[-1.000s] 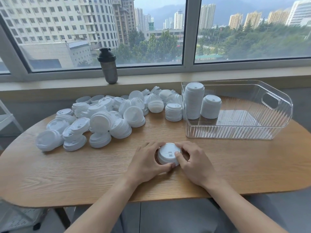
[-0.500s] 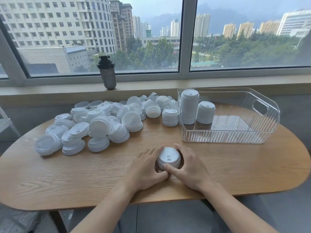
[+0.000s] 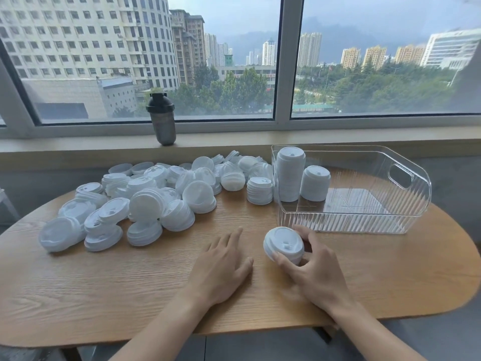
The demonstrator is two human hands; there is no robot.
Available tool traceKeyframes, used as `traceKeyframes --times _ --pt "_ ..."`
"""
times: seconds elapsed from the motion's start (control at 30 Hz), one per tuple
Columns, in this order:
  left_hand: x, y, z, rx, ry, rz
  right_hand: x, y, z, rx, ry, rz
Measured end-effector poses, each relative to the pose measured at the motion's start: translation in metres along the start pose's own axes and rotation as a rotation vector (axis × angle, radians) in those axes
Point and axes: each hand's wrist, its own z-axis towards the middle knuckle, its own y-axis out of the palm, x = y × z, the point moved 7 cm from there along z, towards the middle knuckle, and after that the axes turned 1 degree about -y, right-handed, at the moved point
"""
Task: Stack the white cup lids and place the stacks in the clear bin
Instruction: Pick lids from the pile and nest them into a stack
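A small stack of white cup lids (image 3: 283, 244) is tilted toward me just above the wooden table (image 3: 130, 282), and my right hand (image 3: 316, 272) grips it from the right with thumb and fingers round its sides. My left hand (image 3: 221, 267) lies flat on the table to the left of the stack, fingers spread, holding nothing. A pile of loose white lids (image 3: 156, 199) covers the table's back left. The clear bin (image 3: 364, 220) stands at the back right with a tall lid stack (image 3: 290, 173) and a shorter lid stack (image 3: 315, 182) in its left end.
A short lid stack (image 3: 259, 190) stands on the table just left of the bin. A dark shaker bottle (image 3: 162, 118) sits on the window sill behind the pile. The bin's right part holds nothing. Bare table lies between me and the pile.
My left hand has let go of the small stack and moved left onto the table. My right hand has tilted the stack and drawn it toward the right.
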Motion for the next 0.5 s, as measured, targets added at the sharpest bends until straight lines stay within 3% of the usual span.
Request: traceKeyframes --times 0.23,0.5 --pt "0.018 0.022 0.063 0.041 0.024 -0.004 0.007 -0.071 0.046 0.133 -0.043 -0.029" --pt "0.019 0.033 0.138 0.142 -0.034 0.001 0.050 -0.098 0.133 0.136 -0.008 -0.123"
